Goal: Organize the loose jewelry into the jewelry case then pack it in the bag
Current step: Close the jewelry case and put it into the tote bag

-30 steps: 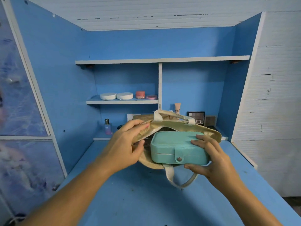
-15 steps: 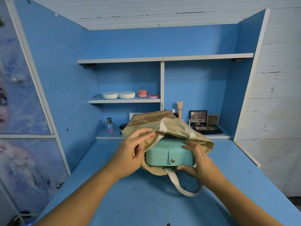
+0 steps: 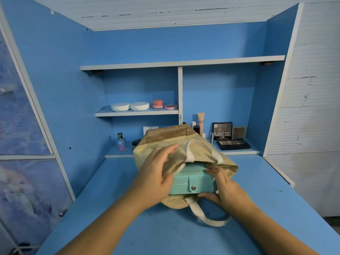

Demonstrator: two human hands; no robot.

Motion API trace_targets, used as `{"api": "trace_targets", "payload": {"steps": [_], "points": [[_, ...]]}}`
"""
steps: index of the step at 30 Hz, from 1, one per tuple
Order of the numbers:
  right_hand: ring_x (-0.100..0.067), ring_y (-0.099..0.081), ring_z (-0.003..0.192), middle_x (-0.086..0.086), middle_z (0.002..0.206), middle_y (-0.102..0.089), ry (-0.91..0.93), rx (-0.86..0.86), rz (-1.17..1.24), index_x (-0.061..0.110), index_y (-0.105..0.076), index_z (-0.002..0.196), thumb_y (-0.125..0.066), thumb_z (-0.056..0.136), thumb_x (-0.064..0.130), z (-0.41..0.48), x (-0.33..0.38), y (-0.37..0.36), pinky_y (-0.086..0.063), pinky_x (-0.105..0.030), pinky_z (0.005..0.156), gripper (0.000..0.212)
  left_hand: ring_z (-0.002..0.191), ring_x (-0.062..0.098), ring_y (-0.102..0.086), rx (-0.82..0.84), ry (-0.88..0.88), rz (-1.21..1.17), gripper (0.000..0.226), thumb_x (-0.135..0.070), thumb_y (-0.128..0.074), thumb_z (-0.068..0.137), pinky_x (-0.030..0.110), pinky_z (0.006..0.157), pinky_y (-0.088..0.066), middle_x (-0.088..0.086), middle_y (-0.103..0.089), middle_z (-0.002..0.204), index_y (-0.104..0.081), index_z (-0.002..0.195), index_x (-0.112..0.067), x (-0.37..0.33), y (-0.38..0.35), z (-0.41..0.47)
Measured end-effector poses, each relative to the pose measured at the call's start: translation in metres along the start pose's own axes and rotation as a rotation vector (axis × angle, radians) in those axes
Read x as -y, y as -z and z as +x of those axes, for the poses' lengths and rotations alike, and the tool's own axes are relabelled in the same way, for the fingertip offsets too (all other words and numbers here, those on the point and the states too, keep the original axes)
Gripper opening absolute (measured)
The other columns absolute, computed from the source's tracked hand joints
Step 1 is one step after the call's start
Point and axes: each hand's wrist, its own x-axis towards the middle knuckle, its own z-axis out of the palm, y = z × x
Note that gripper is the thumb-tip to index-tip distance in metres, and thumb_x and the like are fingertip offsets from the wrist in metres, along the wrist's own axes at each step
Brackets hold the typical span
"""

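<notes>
Left hand (image 3: 156,173) grasps the upper lip of the woven tote bag (image 3: 161,142), fingers spread over the cloth, thumb below its edge. That bag lies on its side on the blue desk (image 3: 128,227), mouth facing the person, 1 cream handle (image 3: 191,153) folded across its top and the other handle (image 3: 209,220) looped loose on the desk in front. Inside the mouth sits the teal jewelry case (image 3: 198,178), shut by a snap tab, its back part under the cloth and its front face outside. Right hand (image 3: 220,186) clasps the case's right end, fingers over the lid and thumb under the bottom edge. Behind, from the left, a small perfume bottle (image 3: 121,142) stands on the low ledge; 2 white round compacts (image 3: 120,107), a pink jar (image 3: 157,104) and a flat pink tin (image 3: 170,106) sit on the shelf above; a beige tube (image 3: 201,122) stands upright right of the divider, then an eyeshadow palette (image 3: 222,131) marked MATTE, with an open palette (image 3: 233,144) lying flat before it.
</notes>
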Motion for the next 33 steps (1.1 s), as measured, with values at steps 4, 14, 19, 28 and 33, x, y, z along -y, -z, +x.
{"api": "trace_targets", "payload": {"steps": [4,14,19,28,33], "points": [[-0.02,-0.064,0.103,-0.007,0.127,-0.054,0.027,0.048,0.021,0.012,-0.046,0.121,-0.044,0.085,0.066,-0.003,0.003,-0.006,-0.053,-0.024,0.074,0.065,0.091,0.004,-0.06,-0.127,-0.037,0.131,0.021,-0.022,-0.074,0.084,0.025,0.081,-0.05,-0.011,-0.066,0.1,-0.071,0.105,-0.02,0.003,0.0,0.017],[-0.024,-0.064,0.105,-0.006,0.131,-0.056,0.015,0.035,0.027,0.017,-0.043,0.122,-0.04,0.086,0.066,0.015,0.008,0.001,-0.058,-0.034,0.071,0.06,0.07,0.015,-0.068,-0.138,0.041,-0.109,0.007,-0.022,-0.07,0.088,0.031,0.063,-0.054,-0.008,-0.072,0.078,-0.069,0.086,-0.028,-0.016,0.015,0.034],[-0.023,-0.068,0.063,-0.002,0.099,-0.067,0.007,0.143,-0.204,0.016,-0.053,0.11,-0.041,0.08,0.069,0.017,0.008,0.0,-0.05,-0.031,0.043,0.062,0.069,0.011,-0.065,-0.261,0.028,0.005,0.005,-0.018,-0.067,0.089,0.032,0.061,-0.053,-0.007,-0.07,0.075,-0.069,0.085,-0.018,0.0,0.021,0.036],[-0.019,-0.056,0.038,-0.01,0.106,-0.066,-0.066,0.255,-0.282,0.031,-0.041,0.133,-0.042,0.084,0.057,0.003,0.006,-0.009,-0.036,-0.027,0.022,0.056,0.072,0.007,-0.064,-0.357,0.01,0.091,0.007,-0.013,-0.068,0.089,0.026,0.065,-0.051,-0.006,-0.068,0.076,-0.068,0.082,-0.012,0.013,0.018,0.037],[-0.02,-0.064,0.057,-0.015,0.135,-0.047,-0.091,0.448,-0.303,0.044,-0.001,0.144,-0.073,0.078,0.033,0.007,0.015,-0.006,-0.044,-0.031,0.037,0.098,0.071,0.008,-0.062,-0.265,-0.078,0.075,0.008,-0.014,-0.067,0.09,0.016,0.064,-0.049,-0.007,-0.064,0.075,-0.066,0.082,-0.015,0.005,0.008,0.031]]}}
